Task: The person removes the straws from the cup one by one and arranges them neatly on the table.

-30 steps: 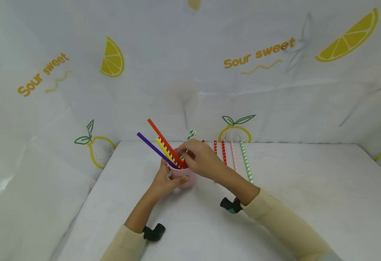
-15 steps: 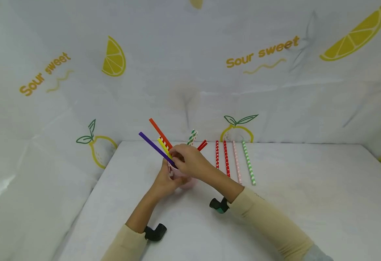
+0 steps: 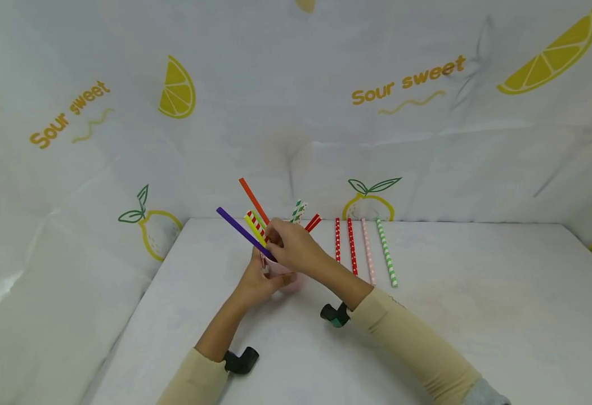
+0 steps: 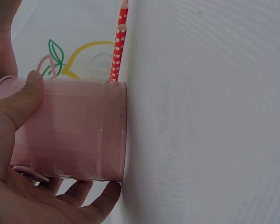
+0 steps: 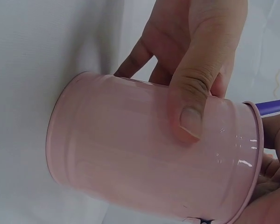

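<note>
A pink metal pail [image 3: 291,284] stands at the middle of the table. My left hand [image 3: 255,284] grips its side, thumb across the front in the right wrist view and fingers around the far side. Several paper straws lean out of the pail: a purple straw [image 3: 240,228], a yellow straw [image 3: 254,229], a red-and-white striped straw [image 3: 255,220] and green-patterned straws [image 3: 298,211]. Over the rim, my right hand [image 3: 298,244] pinches the orange straw [image 3: 252,198], whose lower part its fingers hide. Red straws [image 3: 313,223] poke out behind that hand.
Right of the pail, separate straws lie in a row on the white table [image 3: 478,315]: two red dotted straws [image 3: 351,247], a pink straw [image 3: 368,250] and a green striped straw [image 3: 387,253]. A white lemon-print sheet [image 3: 286,112] rises behind the table.
My right hand has shifted left over the pail's mouth and covers the orange straw's lower part. That straw's top has moved right and slightly up. The left hand has kept its hold.
</note>
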{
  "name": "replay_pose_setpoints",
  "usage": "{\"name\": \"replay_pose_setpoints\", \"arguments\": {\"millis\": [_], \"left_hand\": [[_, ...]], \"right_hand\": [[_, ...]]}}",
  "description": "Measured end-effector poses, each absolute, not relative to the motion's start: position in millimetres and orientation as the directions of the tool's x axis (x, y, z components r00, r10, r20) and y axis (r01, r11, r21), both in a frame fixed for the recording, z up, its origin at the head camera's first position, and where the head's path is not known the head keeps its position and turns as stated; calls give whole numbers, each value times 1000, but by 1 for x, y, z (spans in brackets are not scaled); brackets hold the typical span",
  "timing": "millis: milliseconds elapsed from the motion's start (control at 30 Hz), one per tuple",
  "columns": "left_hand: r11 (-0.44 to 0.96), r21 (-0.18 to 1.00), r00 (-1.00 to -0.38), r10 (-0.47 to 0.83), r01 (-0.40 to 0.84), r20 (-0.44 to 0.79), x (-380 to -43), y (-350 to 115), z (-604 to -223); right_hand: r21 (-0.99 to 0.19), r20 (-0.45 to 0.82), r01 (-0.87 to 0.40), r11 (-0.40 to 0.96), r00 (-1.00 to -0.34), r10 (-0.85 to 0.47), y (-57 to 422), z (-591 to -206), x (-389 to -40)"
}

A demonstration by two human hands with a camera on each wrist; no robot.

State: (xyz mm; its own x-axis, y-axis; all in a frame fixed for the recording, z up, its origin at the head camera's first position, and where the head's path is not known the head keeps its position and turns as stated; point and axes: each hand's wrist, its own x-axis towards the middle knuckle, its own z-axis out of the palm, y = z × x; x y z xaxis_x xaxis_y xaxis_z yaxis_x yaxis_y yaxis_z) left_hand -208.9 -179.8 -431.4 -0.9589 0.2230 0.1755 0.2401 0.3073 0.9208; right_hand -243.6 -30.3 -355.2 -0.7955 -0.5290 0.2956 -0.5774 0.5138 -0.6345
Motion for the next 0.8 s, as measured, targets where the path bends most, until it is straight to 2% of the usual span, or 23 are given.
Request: {"name": "replay_pose_setpoints", "arguments": {"millis": [400, 800], "left_hand": [[334, 922, -974, 178, 194, 140, -209, -179, -434], [338, 924, -977, 173, 179, 126, -207, -178, -432]], "right_hand": [[-595, 146, -511, 621, -828, -541, -37, -353, -247], [-540, 163, -551, 637, -810, -563, -36, -353, -248]]}}
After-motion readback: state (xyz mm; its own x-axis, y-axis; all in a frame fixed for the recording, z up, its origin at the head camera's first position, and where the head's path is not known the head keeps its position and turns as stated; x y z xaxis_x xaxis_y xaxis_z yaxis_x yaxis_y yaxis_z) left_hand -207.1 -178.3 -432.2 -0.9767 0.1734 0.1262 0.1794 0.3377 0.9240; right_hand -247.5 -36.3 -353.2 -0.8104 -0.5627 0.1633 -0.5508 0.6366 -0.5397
